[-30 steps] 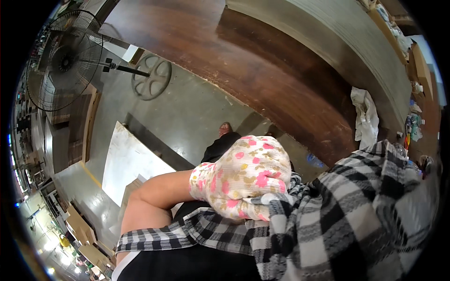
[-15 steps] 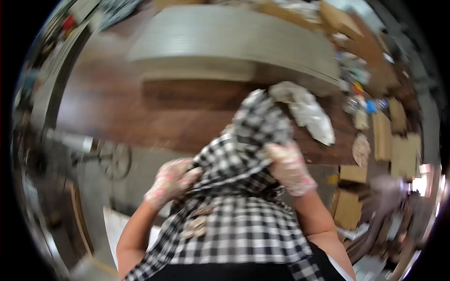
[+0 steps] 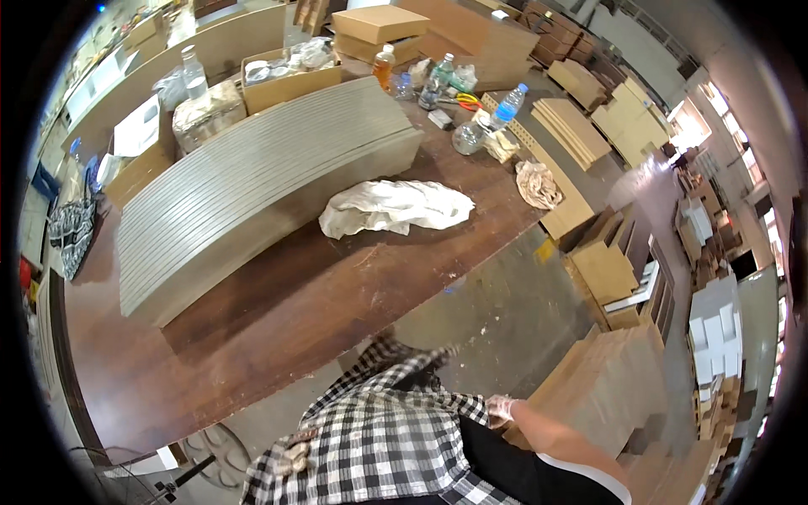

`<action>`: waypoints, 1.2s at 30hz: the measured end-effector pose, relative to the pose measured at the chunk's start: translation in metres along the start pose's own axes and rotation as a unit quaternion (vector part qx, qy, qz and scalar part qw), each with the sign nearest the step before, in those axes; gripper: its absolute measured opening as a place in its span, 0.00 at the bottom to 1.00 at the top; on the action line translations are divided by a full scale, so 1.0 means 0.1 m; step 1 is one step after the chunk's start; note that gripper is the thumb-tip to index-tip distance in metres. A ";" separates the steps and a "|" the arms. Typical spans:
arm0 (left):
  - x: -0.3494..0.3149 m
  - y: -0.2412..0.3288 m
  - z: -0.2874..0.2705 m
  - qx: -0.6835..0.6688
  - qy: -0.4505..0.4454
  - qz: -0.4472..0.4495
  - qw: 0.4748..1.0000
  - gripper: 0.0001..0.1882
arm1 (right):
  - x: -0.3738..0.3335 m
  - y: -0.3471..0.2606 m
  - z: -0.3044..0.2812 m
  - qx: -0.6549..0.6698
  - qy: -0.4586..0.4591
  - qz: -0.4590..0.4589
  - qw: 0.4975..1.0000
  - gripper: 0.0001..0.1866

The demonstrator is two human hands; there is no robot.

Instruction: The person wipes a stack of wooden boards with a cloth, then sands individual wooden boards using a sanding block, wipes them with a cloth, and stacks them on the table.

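Note:
A black-and-white checked apron [image 3: 379,446] covers my front, and its lower part is bunched up near the table edge. My right hand [image 3: 502,409], in a pale patterned glove, is at the apron's right side. Checked cloth stretches to its fingers, which look closed on the edge; the fingertips are partly hidden. My left hand is out of sight. Small beige pieces [image 3: 293,459] show on the apron's left side. Beyond the apron, a crumpled white cloth or bag [image 3: 396,208] lies on the brown table [image 3: 278,345], beside a long stack of grey boards [image 3: 269,160].
Bottles [image 3: 436,84], red-and-yellow-handled pliers [image 3: 468,102] and a round beige bundle [image 3: 539,185] sit along the table's right end. Open cartons [image 3: 295,88] stand behind the boards. Cardboard stacks [image 3: 602,370] rise from the floor at right. A spoked wheel [image 3: 215,454] is below the table, lower left.
My view has turned right. The raised apron cloth has dropped lower. My right hand has moved from the gathered cloth to the apron's right side; my left hand has left the view.

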State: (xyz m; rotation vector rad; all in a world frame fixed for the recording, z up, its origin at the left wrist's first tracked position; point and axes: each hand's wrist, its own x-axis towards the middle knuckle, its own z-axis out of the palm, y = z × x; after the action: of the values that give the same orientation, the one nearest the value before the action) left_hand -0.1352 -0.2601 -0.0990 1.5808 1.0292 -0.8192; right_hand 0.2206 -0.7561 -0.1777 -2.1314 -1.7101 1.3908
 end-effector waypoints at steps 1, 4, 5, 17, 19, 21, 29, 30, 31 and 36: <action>-0.01 0.02 -0.05 -0.008 -0.011 0.010 1.000 0.13 | -0.03 0.24 0.76 0.068 0.197 0.028 0.978 0.15; 0.02 0.12 -0.08 -0.002 -0.004 0.019 1.000 0.13 | -0.28 -0.28 0.59 0.225 0.015 0.198 0.954 0.15; 0.02 0.14 -0.08 -0.004 -0.005 0.025 1.000 0.12 | -0.31 -0.37 0.52 0.227 0.004 0.210 0.951 0.15; 0.02 0.23 0.00 -0.021 -0.021 0.043 0.999 0.11 | -0.18 -0.63 0.05 0.220 0.010 0.214 0.952 0.17; 0.00 0.22 0.03 -0.033 -0.024 0.041 0.998 0.11 | -0.22 -0.61 0.01 0.211 0.003 0.211 0.954 0.17; -0.05 0.21 0.02 -0.041 -0.031 0.039 0.998 0.11 | -0.28 -0.59 0.01 0.205 -0.006 0.214 0.955 0.18; -0.66 0.29 -0.17 -0.118 -0.096 0.042 0.987 0.10 | -0.19 -0.53 -0.22 0.186 -0.021 0.211 0.959 0.19; -0.77 0.31 -0.20 -0.133 -0.107 0.047 0.984 0.10 | -0.18 -0.51 -0.26 0.180 -0.024 0.209 0.961 0.20; -0.88 0.37 -0.23 -0.148 -0.118 0.057 0.980 0.10 | -0.19 -0.49 -0.27 0.178 -0.026 0.207 0.962 0.20; -0.97 0.67 -0.32 -0.233 -0.165 0.111 0.952 0.09 | -0.27 -0.43 -0.44 0.153 -0.036 0.223 0.962 0.21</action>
State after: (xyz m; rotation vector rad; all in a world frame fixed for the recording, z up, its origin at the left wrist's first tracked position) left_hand -0.1117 -0.2562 0.0208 1.0871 0.7180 -0.6023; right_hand 0.2189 -0.7421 -0.1120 -2.3884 -0.9715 1.7194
